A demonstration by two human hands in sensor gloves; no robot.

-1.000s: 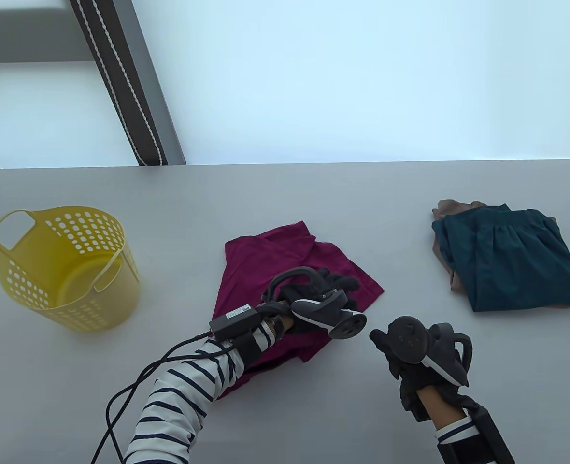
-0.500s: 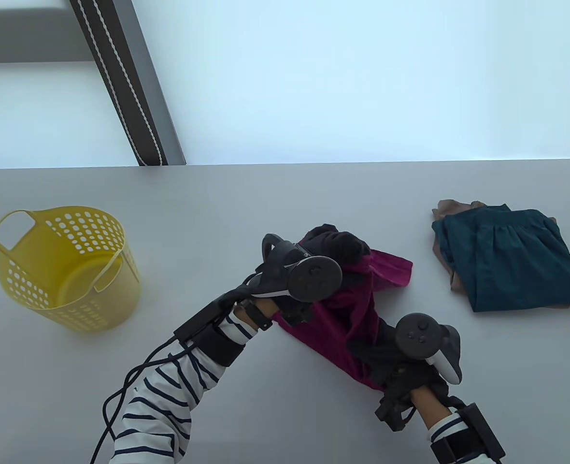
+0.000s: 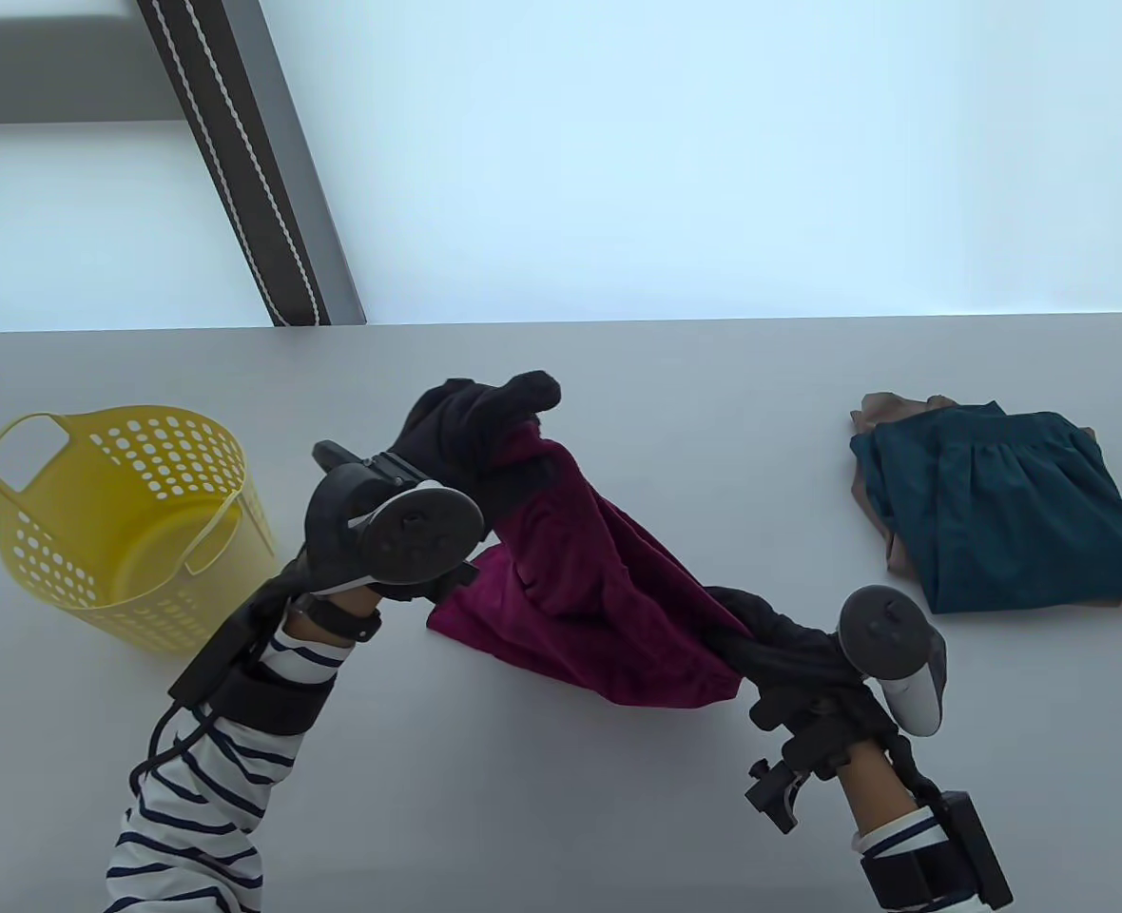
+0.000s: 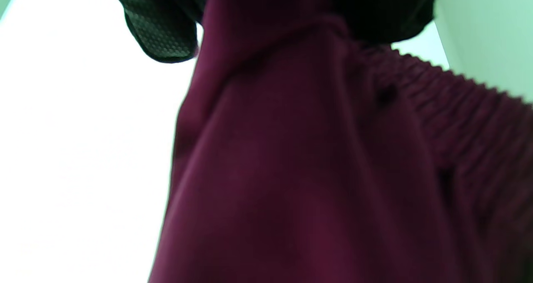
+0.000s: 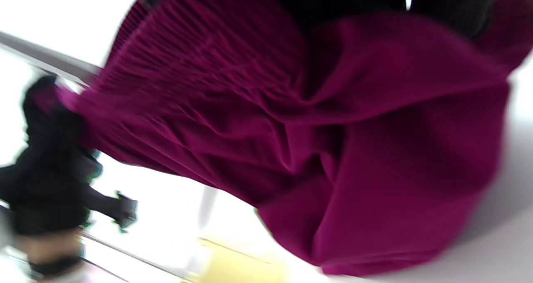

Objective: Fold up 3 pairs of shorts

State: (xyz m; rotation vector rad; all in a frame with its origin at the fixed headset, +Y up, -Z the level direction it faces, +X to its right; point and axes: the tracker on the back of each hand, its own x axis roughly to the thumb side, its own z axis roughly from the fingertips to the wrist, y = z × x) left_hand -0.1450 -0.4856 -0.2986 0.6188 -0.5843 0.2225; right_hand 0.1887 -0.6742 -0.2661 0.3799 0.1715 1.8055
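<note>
maroon shorts (image 3: 599, 599) now lifted off table | wrist views: gathered waistband (image 5: 200, 58)

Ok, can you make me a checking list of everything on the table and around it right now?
Surface: grey table, bare near the front edge.
Job's things: maroon shorts lifted, stretched between both hands; teal shorts folded, lying on tan shorts at the right.
Clutter: yellow basket upright at the left.
Grips: left hand grips one end of the maroon shorts; right hand grips the other.
Cables: black cable along the left sleeve.
Surroundings: dark post behind the table.
</note>
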